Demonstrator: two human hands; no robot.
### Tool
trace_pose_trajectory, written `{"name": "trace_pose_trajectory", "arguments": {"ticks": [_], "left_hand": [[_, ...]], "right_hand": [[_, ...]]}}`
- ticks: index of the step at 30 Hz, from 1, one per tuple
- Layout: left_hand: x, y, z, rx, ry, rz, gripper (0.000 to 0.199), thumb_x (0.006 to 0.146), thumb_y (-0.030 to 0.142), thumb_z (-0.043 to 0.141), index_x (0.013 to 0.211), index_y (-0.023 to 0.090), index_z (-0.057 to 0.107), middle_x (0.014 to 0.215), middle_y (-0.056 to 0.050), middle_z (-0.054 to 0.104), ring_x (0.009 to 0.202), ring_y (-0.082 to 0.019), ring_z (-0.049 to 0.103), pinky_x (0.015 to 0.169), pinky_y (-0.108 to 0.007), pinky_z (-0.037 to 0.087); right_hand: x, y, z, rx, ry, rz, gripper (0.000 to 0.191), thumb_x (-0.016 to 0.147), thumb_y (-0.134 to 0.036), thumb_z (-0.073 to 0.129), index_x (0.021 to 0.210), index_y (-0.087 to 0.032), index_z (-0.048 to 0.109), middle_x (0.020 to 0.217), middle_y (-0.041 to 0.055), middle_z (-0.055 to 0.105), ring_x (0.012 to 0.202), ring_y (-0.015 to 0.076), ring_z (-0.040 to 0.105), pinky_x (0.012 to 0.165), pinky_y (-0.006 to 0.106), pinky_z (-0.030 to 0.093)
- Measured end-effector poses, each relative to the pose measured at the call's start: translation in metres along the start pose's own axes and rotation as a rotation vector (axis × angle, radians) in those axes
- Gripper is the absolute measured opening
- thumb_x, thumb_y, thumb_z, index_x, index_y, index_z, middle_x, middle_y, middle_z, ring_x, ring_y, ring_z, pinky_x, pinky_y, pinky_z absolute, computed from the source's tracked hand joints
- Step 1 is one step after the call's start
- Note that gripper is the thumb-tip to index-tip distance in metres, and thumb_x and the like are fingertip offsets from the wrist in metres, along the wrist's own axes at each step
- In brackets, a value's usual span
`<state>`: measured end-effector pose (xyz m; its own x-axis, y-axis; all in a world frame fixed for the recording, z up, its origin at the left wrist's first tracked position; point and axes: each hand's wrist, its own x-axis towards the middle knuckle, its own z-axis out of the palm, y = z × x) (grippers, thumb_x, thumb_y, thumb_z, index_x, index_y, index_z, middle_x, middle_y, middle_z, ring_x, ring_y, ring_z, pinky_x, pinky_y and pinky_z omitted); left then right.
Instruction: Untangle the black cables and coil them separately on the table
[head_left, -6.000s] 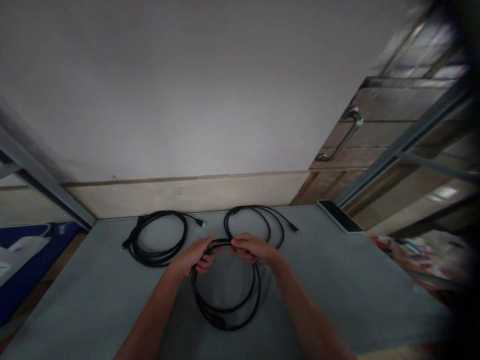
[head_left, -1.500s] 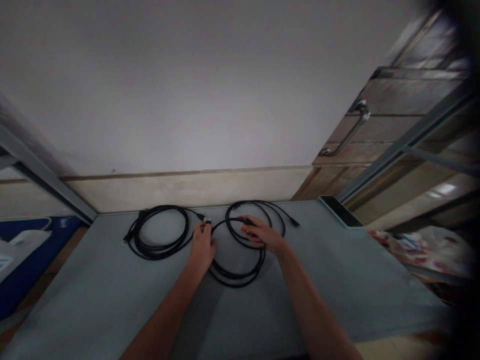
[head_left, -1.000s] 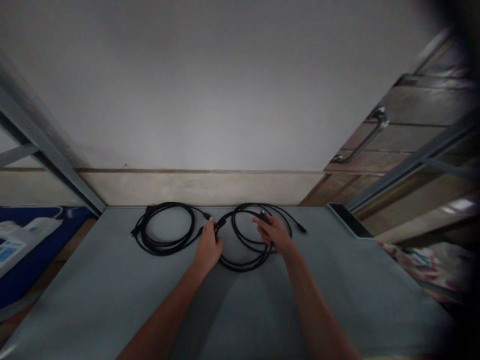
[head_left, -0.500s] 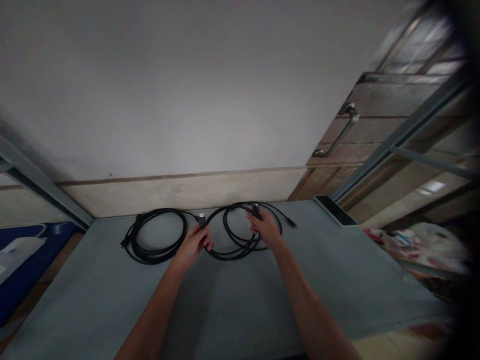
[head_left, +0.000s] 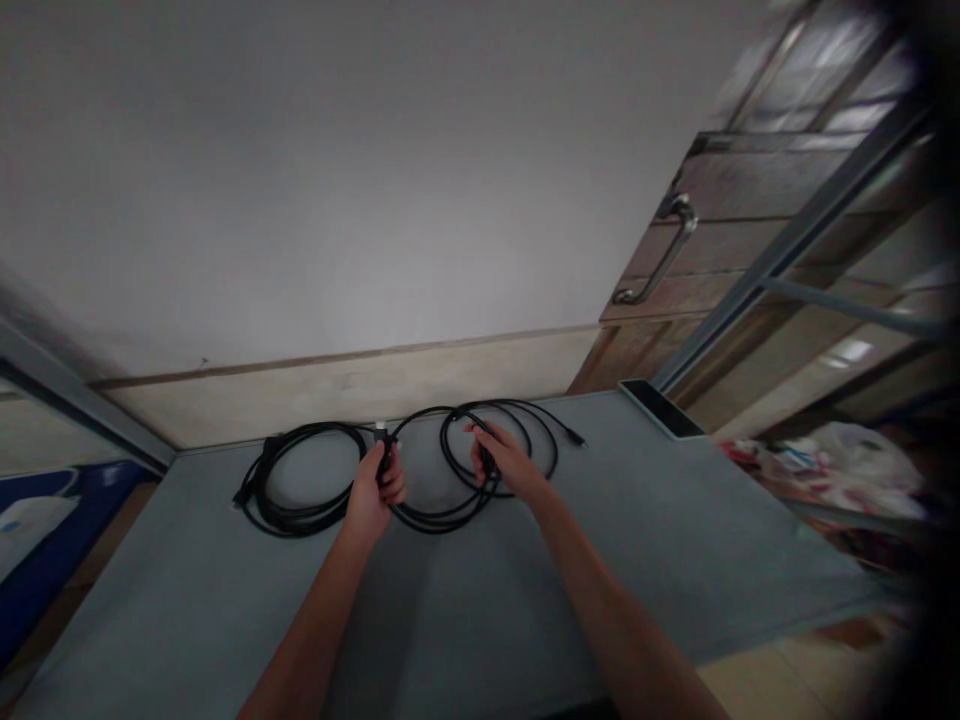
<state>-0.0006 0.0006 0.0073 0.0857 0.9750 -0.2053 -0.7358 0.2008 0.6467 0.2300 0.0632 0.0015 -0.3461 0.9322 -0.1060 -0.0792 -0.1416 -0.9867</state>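
Note:
My left hand (head_left: 373, 492) is closed around a black cable near its plug (head_left: 381, 434), whose silver tip points up and away. From there the cable (head_left: 442, 519) curves in loops across to my right hand (head_left: 507, 462), which pinches it, with the fingers bent inward. More black loops (head_left: 556, 460) lie behind and beside my right hand, and one end with a plug (head_left: 575, 438) rests on the table to their right. Left of my left hand lies a second coiled black cable (head_left: 262, 498); a plug shows at its left edge.
The grey table (head_left: 465, 620) stands against a white wall (head_left: 375, 200). A dark flat device with a pale rim (head_left: 661, 408) lies at the back right corner. Metal posts (head_left: 742, 285) rise at both sides. Beyond the right edge are plastic bags (head_left: 862, 465) and a wooden door (head_left: 675, 250).
Both hands have moved a little left with the cable. The right hand has come closer to the left one, and the plug in my left hand now stands more upright.

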Motion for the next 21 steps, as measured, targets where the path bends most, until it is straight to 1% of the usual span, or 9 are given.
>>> {"name": "trace_pose_trajectory", "arguments": {"ticks": [4, 6, 9, 10, 12, 14, 16, 19, 21], "left_hand": [[0.004, 0.004, -0.005, -0.084, 0.039, 0.074, 0.029, 0.082, 0.039, 0.069, 0.08, 0.016, 0.053, 0.056, 0.008, 0.032, 0.04, -0.003, 0.024, 0.036, -0.017, 0.016], [0.005, 0.006, -0.006, -0.116, 0.043, 0.12, 0.028, 0.082, 0.037, 0.069, 0.076, 0.017, 0.05, 0.056, 0.008, 0.031, 0.041, -0.003, 0.026, 0.037, -0.018, 0.018], [0.004, 0.008, -0.005, -0.081, 0.01, 0.103, 0.033, 0.084, 0.039, 0.069, 0.072, 0.018, 0.046, 0.051, 0.01, 0.023, 0.038, -0.003, 0.02, 0.037, -0.018, 0.018], [0.004, 0.01, -0.004, -0.04, 0.001, 0.077, 0.033, 0.084, 0.041, 0.068, 0.072, 0.018, 0.047, 0.05, 0.01, 0.022, 0.037, -0.003, 0.018, 0.036, -0.018, 0.017], [0.002, 0.012, -0.002, 0.069, 0.006, 0.043, 0.034, 0.082, 0.044, 0.07, 0.076, 0.018, 0.05, 0.049, 0.011, 0.024, 0.036, -0.002, 0.016, 0.036, -0.017, 0.016], [0.0, 0.014, 0.0, 0.173, 0.031, 0.049, 0.035, 0.078, 0.044, 0.075, 0.079, 0.018, 0.051, 0.05, 0.012, 0.029, 0.036, -0.001, 0.018, 0.037, -0.016, 0.017], [-0.002, 0.014, 0.002, 0.238, 0.059, 0.083, 0.037, 0.073, 0.04, 0.079, 0.077, 0.019, 0.049, 0.05, 0.013, 0.03, 0.036, -0.001, 0.021, 0.037, -0.016, 0.021], [-0.002, 0.012, 0.002, 0.272, 0.085, 0.104, 0.041, 0.073, 0.039, 0.079, 0.068, 0.019, 0.043, 0.045, 0.013, 0.026, 0.034, -0.002, 0.02, 0.037, -0.018, 0.025], [-0.001, 0.012, 0.001, 0.285, 0.103, 0.092, 0.048, 0.074, 0.042, 0.077, 0.06, 0.019, 0.037, 0.043, 0.013, 0.024, 0.033, -0.002, 0.02, 0.036, -0.019, 0.023]], "right_hand": [[-0.002, -0.001, -0.001, 0.019, -0.068, 0.029, 0.048, 0.083, -0.067, 0.057, 0.081, -0.018, 0.058, 0.055, -0.0021, 0.055, 0.046, 0.0121, 0.053, 0.047, 0.025, 0.045], [-0.003, -0.001, -0.001, 0.057, -0.101, 0.036, 0.051, 0.084, -0.067, 0.056, 0.074, -0.018, 0.058, 0.051, -0.003, 0.05, 0.045, 0.0111, 0.051, 0.051, 0.025, 0.045], [-0.004, -0.001, -0.001, 0.16, -0.116, -0.001, 0.046, 0.083, -0.064, 0.06, 0.076, -0.019, 0.06, 0.046, -0.0084, 0.036, 0.041, 0.0069, 0.037, 0.058, 0.027, 0.048], [-0.004, -0.001, -0.001, 0.182, -0.108, -0.016, 0.042, 0.081, -0.06, 0.065, 0.08, -0.019, 0.06, 0.048, -0.0095, 0.034, 0.041, 0.0056, 0.033, 0.059, 0.027, 0.048], [-0.003, -0.002, -0.001, 0.182, -0.073, -0.037, 0.036, 0.075, -0.05, 0.075, 0.091, -0.021, 0.061, 0.054, -0.0099, 0.037, 0.043, 0.0042, 0.029, 0.058, 0.026, 0.047], [-0.001, -0.003, -0.001, 0.119, -0.022, -0.06, 0.038, 0.072, -0.042, 0.078, 0.098, -0.022, 0.06, 0.058, -0.0091, 0.041, 0.044, 0.0045, 0.031, 0.054, 0.025, 0.046], [0.0, -0.003, -0.002, 0.021, 0.046, -0.099, 0.036, 0.073, -0.042, 0.075, 0.099, -0.021, 0.06, 0.057, -0.0086, 0.041, 0.044, 0.0065, 0.036, 0.05, 0.026, 0.046], [0.003, -0.002, -0.004, -0.189, 0.16, -0.154, 0.03, 0.077, -0.043, 0.068, 0.096, -0.021, 0.061, 0.056, -0.0057, 0.045, 0.046, 0.011, 0.046, 0.047, 0.027, 0.046], [0.004, 0.0, -0.006, -0.352, 0.227, -0.187, 0.025, 0.08, -0.041, 0.064, 0.095, -0.021, 0.061, 0.061, -0.0024, 0.051, 0.048, 0.0131, 0.052, 0.046, 0.028, 0.045]]}}
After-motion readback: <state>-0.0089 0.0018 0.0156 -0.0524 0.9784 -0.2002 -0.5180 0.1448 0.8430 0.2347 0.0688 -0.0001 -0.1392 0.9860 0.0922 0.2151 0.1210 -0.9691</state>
